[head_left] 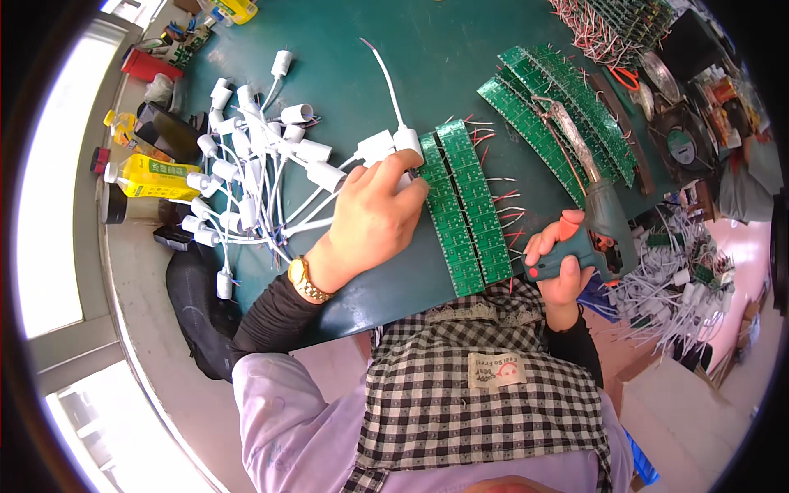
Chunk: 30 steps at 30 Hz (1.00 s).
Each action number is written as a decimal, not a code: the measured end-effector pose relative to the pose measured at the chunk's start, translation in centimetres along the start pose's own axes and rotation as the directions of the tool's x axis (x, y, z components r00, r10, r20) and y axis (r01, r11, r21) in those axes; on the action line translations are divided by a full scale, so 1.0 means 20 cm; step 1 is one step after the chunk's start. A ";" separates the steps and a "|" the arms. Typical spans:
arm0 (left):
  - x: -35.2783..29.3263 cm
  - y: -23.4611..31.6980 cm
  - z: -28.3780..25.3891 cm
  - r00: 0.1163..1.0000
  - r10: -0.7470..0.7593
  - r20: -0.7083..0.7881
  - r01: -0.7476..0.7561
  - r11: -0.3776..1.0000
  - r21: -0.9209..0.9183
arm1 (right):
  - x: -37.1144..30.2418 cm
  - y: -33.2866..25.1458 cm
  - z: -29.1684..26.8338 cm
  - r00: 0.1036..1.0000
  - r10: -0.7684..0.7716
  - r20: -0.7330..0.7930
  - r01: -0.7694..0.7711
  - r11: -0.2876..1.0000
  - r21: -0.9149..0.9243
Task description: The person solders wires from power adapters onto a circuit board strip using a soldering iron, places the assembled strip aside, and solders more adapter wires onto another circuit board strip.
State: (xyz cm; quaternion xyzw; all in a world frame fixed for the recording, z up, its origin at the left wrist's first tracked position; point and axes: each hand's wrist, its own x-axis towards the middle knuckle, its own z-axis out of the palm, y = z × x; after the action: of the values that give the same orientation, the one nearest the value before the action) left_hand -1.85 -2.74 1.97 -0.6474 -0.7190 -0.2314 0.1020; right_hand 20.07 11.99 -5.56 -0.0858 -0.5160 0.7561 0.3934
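Note:
My left hand, wearing a gold watch, is closed at the left edge of the green circuit board panels. Its fingertips are on a white cylindrical cap with a white cable rising from its top. More white caps lie against that hand's left side, part of a tangled pile of white cabled caps. In my right hand is a soldering gun with a dark green handle, gripped firmly. Its metal barrel points up and left, over other green board strips. What lies under my left fingers is hidden.
Long green board strips lie at the far right, beside stacked wired boards. A small fan and orange-handled scissors are on the right edge. Yellow bottles line the left edge. More cabled caps heap at lower right.

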 end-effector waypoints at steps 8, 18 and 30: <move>-0.09 -0.05 0.14 0.991 -0.130 -0.043 0.119 0.972 -0.202 | -0.04 -0.06 0.01 0.992 0.093 0.086 -0.093 0.996 -0.008; -0.07 -0.08 0.12 0.952 -0.302 0.043 0.305 0.934 -0.187 | -0.22 -0.16 0.13 0.903 0.362 0.232 -0.318 0.926 -0.204; -0.05 -0.06 0.10 0.937 -0.306 0.167 0.324 0.941 -0.094 | -0.23 -0.12 0.16 0.823 0.478 0.307 -0.381 0.865 -0.327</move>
State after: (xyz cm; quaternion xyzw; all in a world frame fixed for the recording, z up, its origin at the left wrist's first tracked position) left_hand -2.52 -2.69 -0.44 -0.5442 -0.8038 -0.2384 -0.0300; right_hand 22.70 7.03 -3.30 -0.1025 -0.6401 0.7560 0.0908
